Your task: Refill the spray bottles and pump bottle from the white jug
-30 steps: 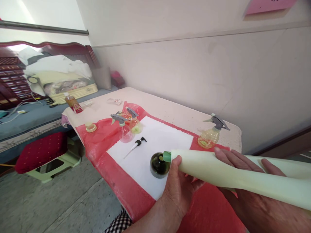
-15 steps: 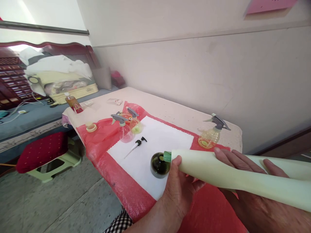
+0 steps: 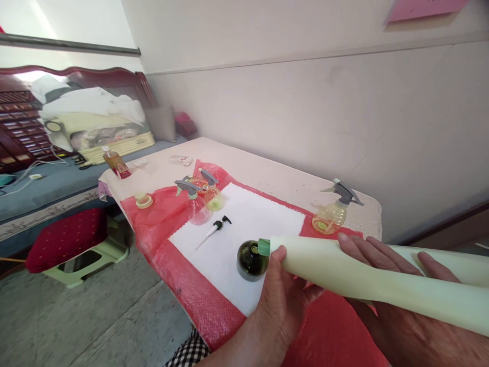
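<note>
A long, pale green bottle-like container [image 3: 317,255] lies tilted across my view, a short green tube [image 3: 263,247] at its narrow end. My left hand [image 3: 280,295] is closed on that end, thumb on top and fingers below. Further back, my right hand [image 3: 385,270] wraps round the container's wider part, fingers over the top and palm beneath. Just under the green tube stands a round dark green bottle [image 3: 250,260] on a white cloth [image 3: 267,209]. Whether the tube goes into the bottle's mouth I cannot tell. A black pump head with a dip tube [image 3: 217,225] lies on the cloth.
Spray bottles stand on the table, a pink one [image 3: 197,210] at left and a yellowish one [image 3: 329,216] at right. Red plastic sheeting [image 3: 183,290] lies beneath the cloth. Tape [image 3: 144,201] and an amber bottle [image 3: 116,163] are at left, beyond a red-topped stool [image 3: 69,237].
Almost nothing differs. Both hands and the pale container have shifted very slightly to the right in view, with the grip unchanged.
</note>
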Action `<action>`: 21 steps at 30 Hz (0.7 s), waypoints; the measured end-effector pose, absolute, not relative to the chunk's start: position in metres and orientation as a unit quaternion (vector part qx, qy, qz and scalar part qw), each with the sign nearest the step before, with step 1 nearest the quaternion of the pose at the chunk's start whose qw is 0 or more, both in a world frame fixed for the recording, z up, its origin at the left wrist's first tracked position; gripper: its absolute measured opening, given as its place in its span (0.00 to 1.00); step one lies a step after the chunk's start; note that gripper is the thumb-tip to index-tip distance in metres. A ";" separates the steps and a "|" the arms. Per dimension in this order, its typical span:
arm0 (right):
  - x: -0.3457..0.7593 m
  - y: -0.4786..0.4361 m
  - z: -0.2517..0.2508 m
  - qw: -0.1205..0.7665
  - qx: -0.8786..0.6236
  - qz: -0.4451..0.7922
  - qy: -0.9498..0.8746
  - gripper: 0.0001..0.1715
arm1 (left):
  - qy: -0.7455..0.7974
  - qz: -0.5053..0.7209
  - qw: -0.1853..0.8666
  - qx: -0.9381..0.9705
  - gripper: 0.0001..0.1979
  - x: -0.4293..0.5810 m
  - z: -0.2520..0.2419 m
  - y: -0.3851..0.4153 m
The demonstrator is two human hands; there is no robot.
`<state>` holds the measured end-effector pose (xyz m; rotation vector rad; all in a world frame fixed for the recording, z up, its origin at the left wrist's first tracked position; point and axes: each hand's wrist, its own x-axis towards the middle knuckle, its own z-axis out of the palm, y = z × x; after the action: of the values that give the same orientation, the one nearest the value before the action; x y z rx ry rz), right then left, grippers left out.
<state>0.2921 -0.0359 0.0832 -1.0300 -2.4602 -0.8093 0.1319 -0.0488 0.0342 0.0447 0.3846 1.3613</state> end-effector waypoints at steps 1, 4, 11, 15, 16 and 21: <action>0.292 -0.036 0.084 0.177 -0.363 -0.286 -0.869 0.35 | 0.178 0.624 0.761 0.019 0.31 0.132 0.034 -0.049; 0.292 -0.036 0.085 0.187 -0.358 -0.289 -0.868 0.35 | 0.174 0.624 0.761 0.021 0.31 0.132 0.035 -0.049; 0.289 -0.037 0.085 0.173 -0.364 -0.283 -0.870 0.36 | 0.181 0.623 0.761 0.022 0.31 0.133 0.037 -0.050; 0.289 -0.037 0.085 0.172 -0.363 -0.284 -0.871 0.36 | 0.179 0.620 0.763 0.032 0.30 0.132 0.037 -0.049; 0.290 -0.037 0.085 0.171 -0.363 -0.284 -0.871 0.36 | 0.177 0.620 0.763 0.033 0.30 0.132 0.038 -0.049; 0.291 -0.038 0.085 0.168 -0.365 -0.286 -0.870 0.36 | 0.169 0.624 0.762 0.046 0.30 0.132 0.038 -0.050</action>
<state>0.2911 -0.0382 0.0847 -1.0386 -2.4740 -0.8137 0.1317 -0.0504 0.0381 0.1011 0.3674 1.3579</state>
